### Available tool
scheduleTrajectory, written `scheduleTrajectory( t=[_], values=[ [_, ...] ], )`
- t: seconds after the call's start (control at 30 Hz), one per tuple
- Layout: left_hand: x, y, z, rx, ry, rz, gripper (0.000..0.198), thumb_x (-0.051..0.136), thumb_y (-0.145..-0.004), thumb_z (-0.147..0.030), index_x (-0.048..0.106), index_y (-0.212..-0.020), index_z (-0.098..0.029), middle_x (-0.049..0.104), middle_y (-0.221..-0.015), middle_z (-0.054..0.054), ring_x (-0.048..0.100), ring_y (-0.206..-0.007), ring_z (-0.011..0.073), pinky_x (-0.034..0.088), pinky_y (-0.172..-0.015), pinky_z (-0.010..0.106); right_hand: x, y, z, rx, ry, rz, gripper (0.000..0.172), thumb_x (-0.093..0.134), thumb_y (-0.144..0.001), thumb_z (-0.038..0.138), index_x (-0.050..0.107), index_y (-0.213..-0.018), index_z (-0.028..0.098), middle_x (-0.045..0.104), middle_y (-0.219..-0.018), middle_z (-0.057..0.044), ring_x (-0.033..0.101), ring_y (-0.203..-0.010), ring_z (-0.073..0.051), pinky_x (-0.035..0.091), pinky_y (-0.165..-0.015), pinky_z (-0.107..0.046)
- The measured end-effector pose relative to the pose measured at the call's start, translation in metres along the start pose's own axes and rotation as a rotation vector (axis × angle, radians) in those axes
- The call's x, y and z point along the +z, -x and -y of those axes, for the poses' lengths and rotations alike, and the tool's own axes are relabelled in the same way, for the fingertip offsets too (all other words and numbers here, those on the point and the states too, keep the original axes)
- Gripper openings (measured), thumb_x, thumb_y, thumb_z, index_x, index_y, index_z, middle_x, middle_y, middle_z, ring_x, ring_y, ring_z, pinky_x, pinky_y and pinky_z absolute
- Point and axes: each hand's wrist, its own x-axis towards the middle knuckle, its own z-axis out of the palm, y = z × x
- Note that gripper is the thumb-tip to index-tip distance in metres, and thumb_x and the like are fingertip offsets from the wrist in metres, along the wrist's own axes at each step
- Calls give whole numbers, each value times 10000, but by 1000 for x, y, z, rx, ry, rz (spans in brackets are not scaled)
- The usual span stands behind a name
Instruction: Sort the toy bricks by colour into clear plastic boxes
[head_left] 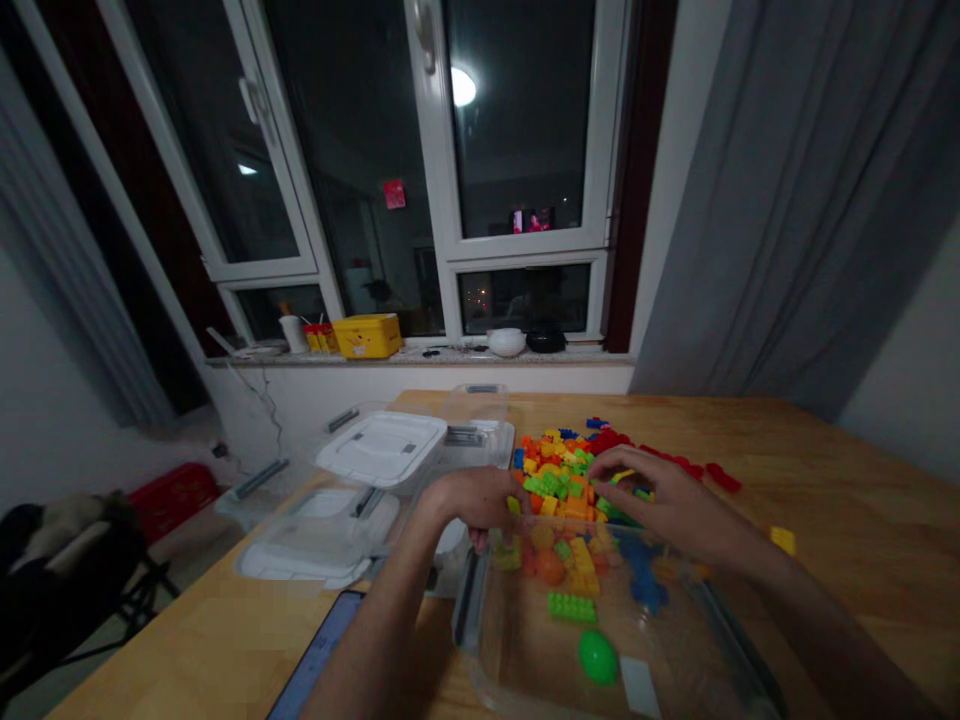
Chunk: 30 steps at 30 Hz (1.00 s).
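Observation:
A loose pile of plastic building blocks (551,470), mostly orange, yellow, green and red, lies on the wooden table. My left hand (484,497) is at the pile's left side, above the far left corner of a clear plastic box (525,690); its fingers curl around a small yellow block (514,505), partly hidden. My right hand (649,490) reaches over the pile's right side, thumb and fingers apart, with nothing visible between them. Inside the box are a green block (571,607), a green egg-shaped piece (598,657) and blue pieces (649,580).
Stacked clear containers and a white lid (386,447) stand left of the pile. A phone (319,650) lies near the table's left edge. One yellow block (782,541) sits apart on the right. Behind the table, a windowsill (450,356) holds a yellow box (367,336).

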Motion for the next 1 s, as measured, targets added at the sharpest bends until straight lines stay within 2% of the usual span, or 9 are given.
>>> scheduleTrajectory(
  t=[0.13,0.4,0.47,0.57,0.67,0.77,0.87,0.93,1.0],
  values=[
    [0,1,0,-10,0,-10,265,600,-914,-327,727,-1099,-187,775,-925,53,648,-475,144,510,-436,243,-4,-10,-35,88,50,-69,340,539,-949,514,709,-1063,243,781,-1162,-85,727,-1066,-267,586,-912,-402],
    [1,2,-2,-11,-34,-11,289,561,-922,-309,727,-1124,-185,784,-929,53,647,-471,148,498,-438,247,9,-18,-107,133,211,-15,248,571,-895,355,715,-1050,224,786,-1127,-124,737,-951,-269,590,-889,-413],
    [1,2,-2,1,-67,-21,300,553,-929,-318,725,-1139,-192,788,-927,51,652,-474,150,487,-444,246,15,-19,-125,150,235,6,258,573,-877,322,717,-1058,208,781,-1125,-131,736,-894,-258,595,-843,-395],
    [2,2,-3,41,-152,-57,277,560,-943,-347,737,-1103,-205,792,-877,34,637,-458,138,480,-499,249,23,-20,-145,165,265,31,309,584,-858,300,711,-1112,179,772,-1146,-149,731,-906,-262,585,-838,-386],
    [5,-2,-8,72,-269,-129,232,584,-934,-324,751,-1045,-206,799,-876,47,674,-549,165,491,-601,274,26,-19,-154,169,289,48,332,587,-861,296,692,-1155,181,765,-1163,-151,726,-976,-273,572,-858,-378],
    [13,-7,-17,66,-377,-235,258,592,-939,-371,756,-1049,-206,800,-977,115,747,-836,280,516,-721,336,26,-19,-156,167,310,65,325,597,-856,284,673,-1155,183,760,-1152,-143,716,-1030,-279,555,-887,-372],
    [25,-15,-27,74,-441,-301,408,497,-1000,-505,737,-1097,-190,782,-1049,174,734,-999,357,529,-810,406,27,-18,-159,166,332,75,269,597,-832,236,662,-1086,173,756,-1102,-140,705,-1025,-281,542,-880,-362],
    [34,-22,-32,108,-466,-337,527,425,-1020,-596,710,-1129,-167,763,-1111,201,721,-1064,370,529,-864,423,28,-17,-163,163,343,80,224,592,-817,208,658,-1029,180,750,-1083,-134,697,-1016,-279,534,-870,-355],
    [43,-29,-34,122,-464,-352,624,356,-1024,-662,668,-1190,-148,758,-1131,212,728,-1061,367,538,-844,409,29,-17,-167,166,349,86,226,594,-810,194,653,-1028,185,749,-1081,-125,698,-1016,-276,529,-870,-349]
  ],
)
